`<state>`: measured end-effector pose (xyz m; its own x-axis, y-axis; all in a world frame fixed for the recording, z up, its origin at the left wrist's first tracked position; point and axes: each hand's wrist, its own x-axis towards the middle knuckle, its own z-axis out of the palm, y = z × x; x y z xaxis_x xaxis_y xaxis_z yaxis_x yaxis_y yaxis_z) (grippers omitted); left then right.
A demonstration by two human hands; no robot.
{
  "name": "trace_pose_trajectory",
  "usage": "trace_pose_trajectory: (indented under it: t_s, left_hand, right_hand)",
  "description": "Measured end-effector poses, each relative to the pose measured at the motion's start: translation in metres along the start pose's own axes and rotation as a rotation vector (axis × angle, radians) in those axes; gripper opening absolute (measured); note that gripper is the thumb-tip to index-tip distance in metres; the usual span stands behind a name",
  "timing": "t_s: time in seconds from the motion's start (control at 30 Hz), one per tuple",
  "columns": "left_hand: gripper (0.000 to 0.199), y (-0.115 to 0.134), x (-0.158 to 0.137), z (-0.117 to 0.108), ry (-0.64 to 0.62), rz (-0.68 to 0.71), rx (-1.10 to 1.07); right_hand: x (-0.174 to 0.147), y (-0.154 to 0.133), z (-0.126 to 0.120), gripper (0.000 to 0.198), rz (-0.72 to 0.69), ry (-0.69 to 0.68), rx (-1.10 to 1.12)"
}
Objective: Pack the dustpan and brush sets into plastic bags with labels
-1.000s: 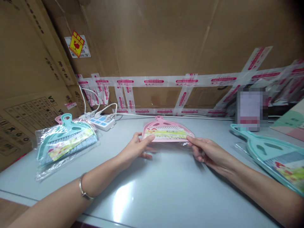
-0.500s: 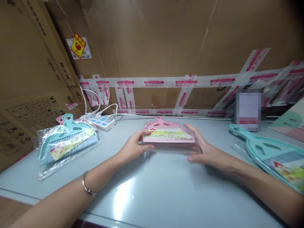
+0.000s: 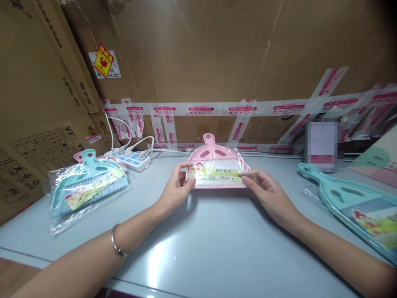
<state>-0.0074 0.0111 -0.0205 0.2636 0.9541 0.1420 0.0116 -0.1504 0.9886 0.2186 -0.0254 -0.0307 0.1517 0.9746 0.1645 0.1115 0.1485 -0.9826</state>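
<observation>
A pink dustpan and brush set [image 3: 214, 155] in a clear plastic bag, with a yellow-green label across its lower part, is held up at the middle of the table. My left hand [image 3: 179, 182] pinches its left lower corner between thumb and fingers. On the opposite corner, my right hand [image 3: 263, 186] grips with the thumb in front. The dustpan's handle points away from me, towards the cardboard. Fingertips behind the set are hidden.
Bagged turquoise [image 3: 89, 178] and pink sets lie at the left of the table [image 3: 198, 248]. Another turquoise set [image 3: 356, 203] lies at right. A power strip [image 3: 136, 159], a blurred upright device [image 3: 322, 145] and large cardboard boxes [image 3: 198, 54] stand behind.
The pink set has tilted up to face me, so its handle and label show more fully. My right hand has closed from a loose, spread hold onto the right corner.
</observation>
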Motion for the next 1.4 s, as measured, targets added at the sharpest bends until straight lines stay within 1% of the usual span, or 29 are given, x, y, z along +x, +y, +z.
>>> trace_pose_trajectory:
  t_s: [0.03,0.1,0.13,0.17,0.2,0.3,0.37,0.4,0.47,0.53,0.57,0.6,0.63,0.67,0.7,0.73,0.8,0.83,0.9,0.93,1.0,1.1,1.13,1.17,1.2,1.23,1.3,1.37,1.4]
  left_hand:
    - [0.058,0.0,0.0,0.0,-0.034,-0.003,-0.084]
    - [0.085,0.002,-0.001,0.0,-0.076,-0.039,-0.182]
    - [0.093,0.002,-0.001,0.0,-0.088,-0.066,-0.189]
    - [0.093,0.003,-0.001,0.0,-0.097,-0.088,-0.177]
    - [0.088,0.005,-0.001,0.0,-0.105,-0.104,-0.159]
    - [0.055,0.007,0.0,-0.001,-0.07,-0.105,-0.132]
    - [0.048,0.006,0.001,-0.001,0.01,-0.137,-0.145]
    - [0.049,0.005,0.001,-0.001,0.05,-0.162,-0.162]
    - [0.051,0.002,0.002,-0.002,0.112,-0.182,-0.188]
    - [0.055,0.0,0.003,-0.003,0.172,-0.169,-0.17]
    - [0.058,-0.001,0.004,-0.003,0.195,-0.159,-0.143]
    - [0.061,-0.001,0.004,-0.003,0.212,-0.149,-0.112]
    - [0.062,-0.001,0.004,-0.002,0.225,-0.129,-0.09]
    - [0.06,0.0,0.004,-0.002,0.236,-0.09,-0.085]
    - [0.056,0.0,0.003,-0.001,0.243,-0.031,-0.095]
    - [0.05,0.002,0.003,0.001,0.247,0.039,-0.112]
    - [0.038,0.004,0.0,0.003,0.248,0.161,-0.136]
    - [0.033,0.005,-0.002,0.004,0.24,0.194,-0.136]
    - [0.029,0.007,-0.007,0.007,0.206,0.222,-0.122]
    - [0.028,0.008,-0.01,0.008,0.179,0.234,-0.114]
    - [0.032,0.01,-0.016,0.011,0.088,0.261,-0.08]
    - [0.038,0.014,-0.02,0.014,-0.069,0.258,0.003]
    - [0.038,0.016,-0.018,0.013,-0.09,0.245,0.032]
    - [0.037,0.017,-0.014,0.009,-0.081,0.238,0.058]
    - [0.036,0.019,-0.007,0.002,-0.034,0.241,0.083]
    - [0.035,0.02,0.001,-0.008,0.052,0.252,0.106]
    - [0.035,0.022,0.022,-0.039,0.308,0.286,0.166]
    - [0.037,0.025,0.04,-0.077,0.581,0.253,0.245]
    - [0.035,0.027,0.046,-0.094,0.69,0.246,0.314]
  right_hand:
    - [0.0,-0.001,0.0,0.035,-0.016,-0.007,0.058]
    - [-0.001,-0.004,-0.001,0.051,-0.042,-0.013,0.155]
    - [-0.001,-0.005,-0.001,0.056,-0.053,-0.012,0.178]
    - [-0.001,-0.007,-0.001,0.055,-0.066,-0.009,0.185]
    - [-0.001,-0.008,-0.001,0.053,-0.075,-0.014,0.182]
    - [-0.002,-0.007,0.001,0.046,-0.059,-0.1,0.154]
    - [-0.004,-0.006,0.002,0.039,-0.057,-0.137,0.086]
    - [-0.004,-0.005,0.001,0.034,-0.089,-0.118,0.009]
    - [-0.006,-0.007,-0.002,0.025,-0.24,0.008,-0.22]
    - [-0.008,-0.011,-0.006,0.019,-0.494,0.13,-0.459]
    - [-0.009,-0.013,-0.007,0.017,-0.618,0.13,-0.539]
    - [-0.01,-0.014,-0.008,0.016,-0.706,0.091,-0.583]
    - [-0.011,-0.015,-0.007,0.016,-0.731,0.026,-0.599]
    - [-0.012,-0.015,-0.006,0.017,-0.678,-0.044,-0.589]
    - [-0.013,-0.014,-0.002,0.018,-0.554,-0.097,-0.539]
    - [-0.013,-0.013,0.002,0.021,-0.385,-0.133,-0.448]
    - [-0.013,-0.009,0.01,0.027,-0.049,-0.169,-0.161]
    - [-0.012,-0.007,0.015,0.028,0.084,-0.179,0.011]
    - [-0.011,-0.004,0.021,0.023,0.281,-0.161,0.33]
    - [-0.011,-0.004,0.023,0.021,0.351,-0.144,0.45]
    - [-0.01,-0.002,0.023,0.021,0.448,-0.122,0.606]
    - [-0.007,0.0,0.019,0.018,0.497,-0.153,0.666]
    - [-0.006,0.001,0.017,0.018,0.495,-0.156,0.659]
    - [-0.005,0.002,0.015,0.019,0.483,-0.149,0.645]
    - [-0.003,0.004,0.013,0.019,0.464,-0.136,0.626]
    - [-0.002,0.005,0.01,0.02,0.446,-0.117,0.604]
    - [0.002,0.008,0.005,0.02,0.429,-0.075,0.572]
    - [0.006,0.011,-0.001,0.018,0.439,-0.032,0.565]
    - [0.009,0.013,-0.005,0.018,0.444,-0.008,0.57]
